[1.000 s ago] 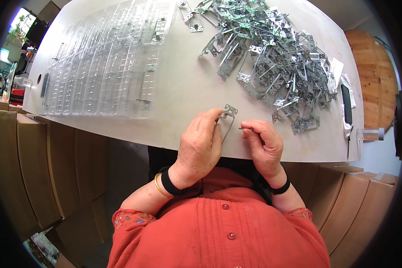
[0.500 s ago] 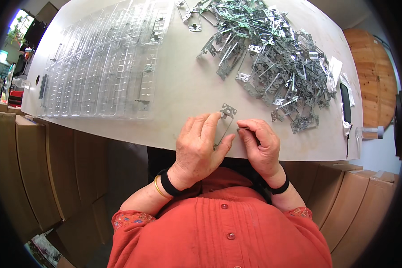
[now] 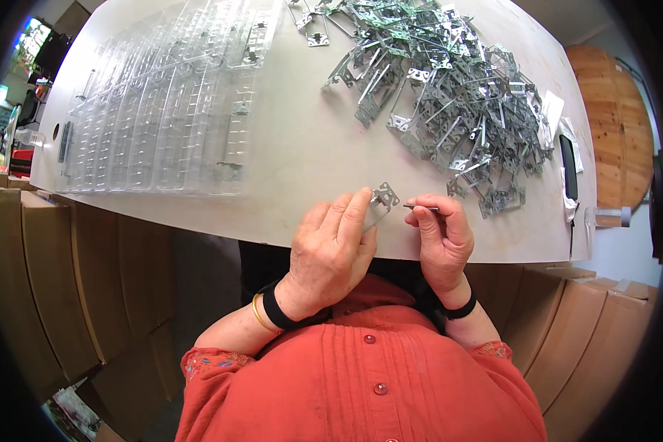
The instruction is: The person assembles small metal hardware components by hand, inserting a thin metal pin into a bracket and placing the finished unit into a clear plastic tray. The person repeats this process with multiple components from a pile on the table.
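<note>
Near the front edge of the table, my left hand (image 3: 331,239) is closed on a thin metal bracket (image 3: 385,194). Its perforated end plate sticks out past my fingertips, while my fingers cover much of the rest. Just to the right, my right hand (image 3: 446,236) pinches a small, dark, thin piece (image 3: 421,208) between thumb and fingers. That piece points toward the bracket, with a small gap between them; its kind is too small to make out. Beyond my hands lies a large heap of similar metal brackets (image 3: 457,110).
Clear plastic blister trays (image 3: 147,125) cover the left of the white table (image 3: 295,162), with a few metal parts in the right column. A dark phone-like object (image 3: 569,166) lies at the right edge. Cardboard boxes (image 3: 59,272) stand below on both sides. A round wooden board (image 3: 610,125) is at far right.
The bracket in my left hand has tilted and shifted slightly right and nearer. My right hand has moved a little right, and the thin piece in its pinch now shows more plainly.
</note>
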